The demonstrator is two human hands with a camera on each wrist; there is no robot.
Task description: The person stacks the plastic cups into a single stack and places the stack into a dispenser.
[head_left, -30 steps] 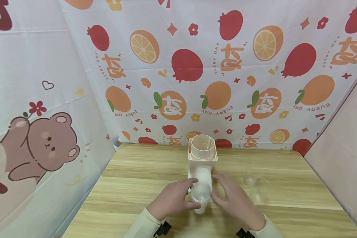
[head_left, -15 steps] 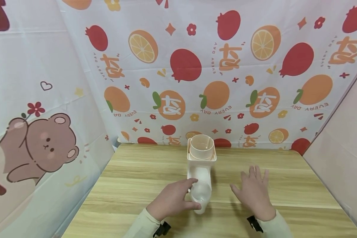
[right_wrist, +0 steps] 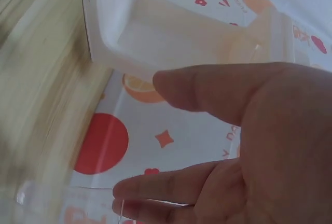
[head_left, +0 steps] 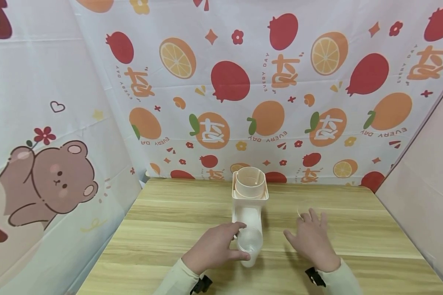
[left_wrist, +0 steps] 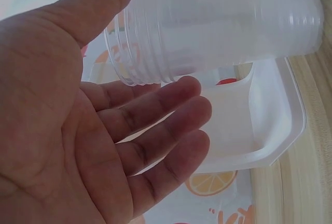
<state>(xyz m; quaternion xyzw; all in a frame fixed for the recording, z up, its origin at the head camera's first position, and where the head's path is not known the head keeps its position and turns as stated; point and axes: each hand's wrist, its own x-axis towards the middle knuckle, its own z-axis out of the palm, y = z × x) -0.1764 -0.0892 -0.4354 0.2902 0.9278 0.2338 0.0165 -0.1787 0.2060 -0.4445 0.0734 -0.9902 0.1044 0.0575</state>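
My left hand [head_left: 218, 247] holds a stack of clear plastic cups [head_left: 250, 242] between thumb and index finger. In the left wrist view the nested rims of the plastic cups [left_wrist: 155, 32] show, while the other fingers [left_wrist: 171, 146] lie loose beneath. Behind the stack stands a cream plastic holder [head_left: 249, 200] with a round open tube on top. Over on the right, my right hand [head_left: 313, 239] reaches out with spread fingers above the table. Its fingertips meet the rim of a clear plastic cup [right_wrist: 78, 203] in the right wrist view; the hand largely hides that cup from the head view.
The wood-grain table [head_left: 170, 229] ends at a printed fruit cloth [head_left: 230, 82] hung behind it. A bear-print cloth [head_left: 64, 176] closes off the left side, and a pale cloth [head_left: 424, 184] the right.
My right hand has left the side of the stack and moved right, to the clear cups lying there. The left hand stays on its stack, almost still.
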